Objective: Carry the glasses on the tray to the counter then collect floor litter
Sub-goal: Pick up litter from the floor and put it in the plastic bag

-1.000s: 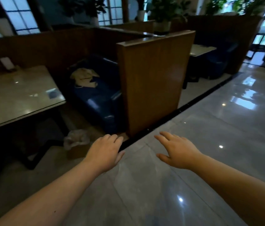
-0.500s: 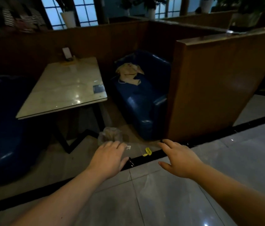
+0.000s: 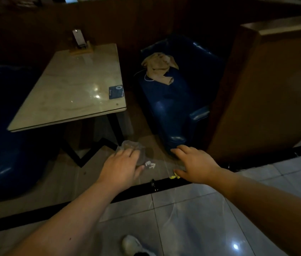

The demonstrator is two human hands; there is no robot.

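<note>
Both arms reach forward, left hand [image 3: 121,168] and right hand [image 3: 195,164] palm-down, each grip spread and empty. Below lie a crumpled clear wrapper [image 3: 131,147], white scraps [image 3: 150,165] and a yellow scrap [image 3: 174,176] on the dim floor [image 3: 62,172].

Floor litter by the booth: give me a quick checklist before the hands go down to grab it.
1. Litter in view: clear plastic wrapper, white scraps, yellow scrap - ok.
2. Left hand empty, open - ok.
3. Right hand empty, open - ok.
4. Contact with the wrapper: left hand overlaps it - cannot tell.
5. Small dark object on the black floor strip, litter or not - cannot tell.
6. Table leg beside the wrapper, apart from it - ok.
</note>
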